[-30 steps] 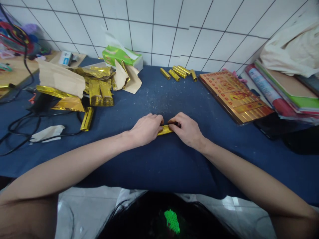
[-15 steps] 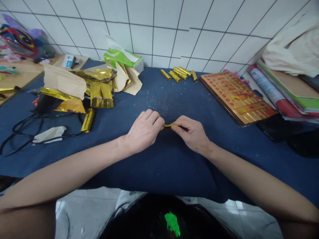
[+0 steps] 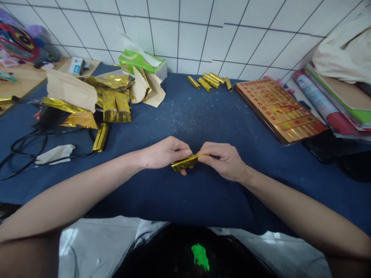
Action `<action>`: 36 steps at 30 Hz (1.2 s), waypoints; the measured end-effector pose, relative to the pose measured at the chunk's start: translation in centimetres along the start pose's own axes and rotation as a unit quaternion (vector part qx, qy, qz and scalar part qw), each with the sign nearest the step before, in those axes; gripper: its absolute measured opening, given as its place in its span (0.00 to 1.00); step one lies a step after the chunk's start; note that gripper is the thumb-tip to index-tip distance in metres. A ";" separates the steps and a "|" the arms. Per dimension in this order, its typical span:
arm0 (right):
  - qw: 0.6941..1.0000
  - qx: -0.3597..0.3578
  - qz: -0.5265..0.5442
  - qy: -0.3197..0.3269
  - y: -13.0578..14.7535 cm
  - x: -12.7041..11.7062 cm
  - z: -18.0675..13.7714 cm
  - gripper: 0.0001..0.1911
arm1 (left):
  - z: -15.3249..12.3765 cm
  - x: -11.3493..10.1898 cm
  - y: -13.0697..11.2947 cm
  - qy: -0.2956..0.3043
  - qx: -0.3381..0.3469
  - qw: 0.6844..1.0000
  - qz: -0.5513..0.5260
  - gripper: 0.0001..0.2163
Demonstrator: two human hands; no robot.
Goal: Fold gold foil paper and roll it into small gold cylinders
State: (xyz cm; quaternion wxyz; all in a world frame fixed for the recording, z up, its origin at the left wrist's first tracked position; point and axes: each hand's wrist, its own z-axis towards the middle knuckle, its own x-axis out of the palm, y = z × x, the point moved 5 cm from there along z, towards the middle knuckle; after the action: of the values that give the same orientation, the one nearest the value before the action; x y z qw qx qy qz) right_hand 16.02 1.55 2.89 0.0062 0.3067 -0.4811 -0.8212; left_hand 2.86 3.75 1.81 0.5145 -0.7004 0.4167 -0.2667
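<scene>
Between my hands is a gold foil paper piece (image 3: 182, 163), curved into a partial roll. My left hand (image 3: 165, 153) grips it, thumb on top and fingertips showing beneath. At its right end my right hand (image 3: 222, 158) pinches the foil between thumb and fingers. Both hands are just above the dark blue cloth (image 3: 185, 197). Farther back, against the tiled wall, lie several gold foil tubes (image 3: 211, 81). To the left is a heap of folded gold foil paper (image 3: 117, 106), with another gold foil roll (image 3: 101, 137) lying in front of it.
A green tissue pack (image 3: 139, 61) stands by the wall. On the right lie a flat orange-gold pack (image 3: 281, 110), a stack of books (image 3: 342, 96) and a white cloth bag (image 3: 344, 54). A black cable (image 3: 27, 135) and torn white paper (image 3: 55, 154) lie left.
My left hand has turned over, and the foil piece now shows its broad curved side instead of a thin edge. My right hand has dropped slightly, still pinching its end.
</scene>
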 end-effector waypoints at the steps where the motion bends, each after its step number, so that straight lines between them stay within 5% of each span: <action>1: 1.000 0.011 0.017 0.006 -0.1 0.0 0.0 0.08 | -0.1 0.0 0.0 0.009 -0.005 1.000 -0.007 0.13; 9: 0.990 0.107 0.083 0.049 -0.9 0.6 -0.2 0.07 | -0.5 0.5 0.1 0.068 -0.020 0.997 -0.007 0.14; 17: 0.984 0.127 0.105 0.067 -0.7 1.0 -0.2 0.06 | -0.5 0.6 0.3 0.072 -0.010 0.997 0.034 0.11; 24: 0.983 0.143 0.095 0.071 -0.9 1.2 -0.4 0.07 | -0.4 0.3 -0.1 0.016 0.010 0.984 0.176 0.06; 29: 0.984 0.141 0.084 0.062 -0.8 1.3 -0.4 0.06 | -1.0 0.7 -1.4 -0.066 0.053 0.932 0.353 0.06; 36: 0.994 0.101 0.042 0.022 -0.5 1.0 -0.3 0.08 | -1.2 1.4 -1.6 -0.119 0.057 0.909 0.395 0.07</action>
State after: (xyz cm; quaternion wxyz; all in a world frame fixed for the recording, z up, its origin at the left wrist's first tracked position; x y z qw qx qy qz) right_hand 15.47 1.29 1.89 0.0200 0.3032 -0.5736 -0.7607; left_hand 3.05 2.16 3.65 0.6630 -0.4742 0.5789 0.0207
